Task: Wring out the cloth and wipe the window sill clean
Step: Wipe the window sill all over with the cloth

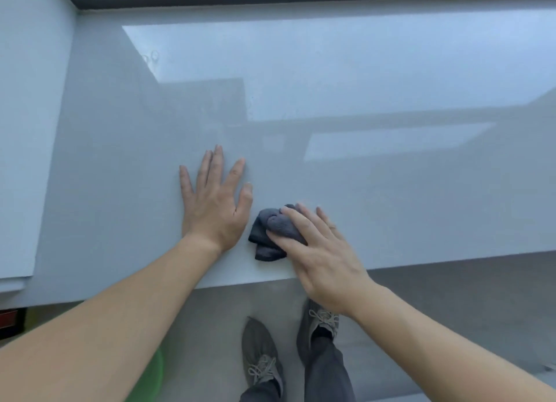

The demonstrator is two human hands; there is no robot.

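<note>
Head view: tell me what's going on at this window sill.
A person appears to be wiping the pale, glossy window sill. Their right hand presses a bunched dark grey cloth onto it near the front edge. The left hand lies flat on the sill just beside the cloth, fingers spread.

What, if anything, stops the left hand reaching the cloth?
Probably nothing, so yes: left hand lies flat on the sill beside the cloth, bare surface between; the right hand covers only its right part.

bunched grey cloth (272, 236) on glossy pale sill (391, 197)
</note>
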